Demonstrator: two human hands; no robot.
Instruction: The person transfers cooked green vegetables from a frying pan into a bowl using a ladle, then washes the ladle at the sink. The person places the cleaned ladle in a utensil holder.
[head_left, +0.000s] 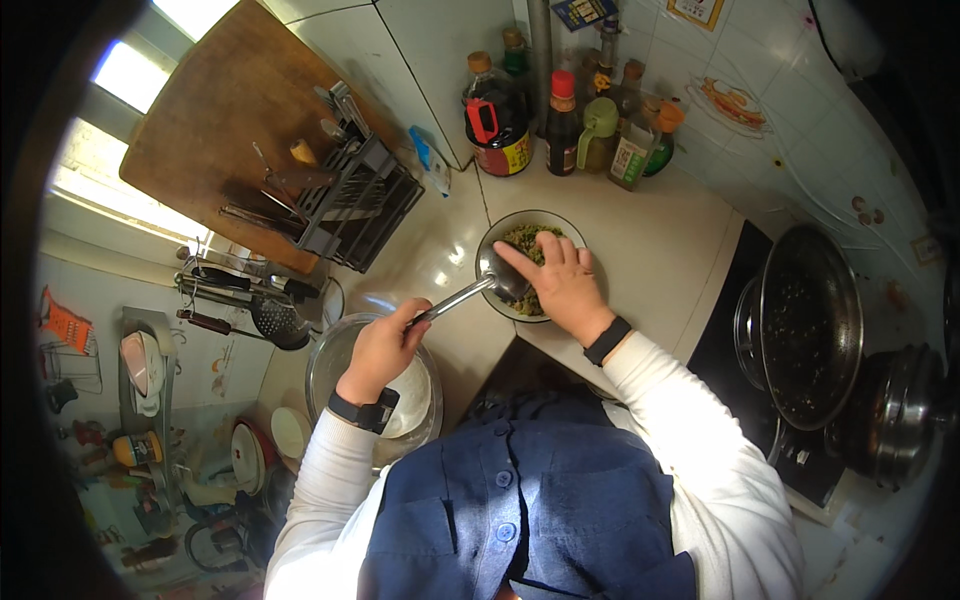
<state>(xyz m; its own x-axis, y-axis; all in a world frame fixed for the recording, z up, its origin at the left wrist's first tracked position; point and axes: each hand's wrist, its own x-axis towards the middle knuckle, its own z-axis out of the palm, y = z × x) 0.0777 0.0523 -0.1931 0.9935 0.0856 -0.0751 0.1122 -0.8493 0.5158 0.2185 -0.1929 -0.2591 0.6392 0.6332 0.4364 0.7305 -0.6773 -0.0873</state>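
Note:
My left hand (385, 346) is closed around the handle of a metal ladle (463, 298), which slants up to the right. The ladle's head lies tilted over a round bowl (486, 301) with a dark rim. Green and brown chopped food (534, 238) fills the bowl. Above its right side is my right hand (564, 283), index finger stretched to the ladle's head and the other fingers spread; whether they touch the food is hidden. Beneath my left forearm stands a large clear bowl (321, 360) with pale, dough-like stuff (410, 397) inside.
Sauce and oil bottles (562, 135) line the wall at the back. A dark utensil rack (360, 202) with knives stands back left, before a wooden cutting board (225, 127). On the right, a wok (810, 330) stands tilted over the stove (720, 337), beside a metal pot (892, 412).

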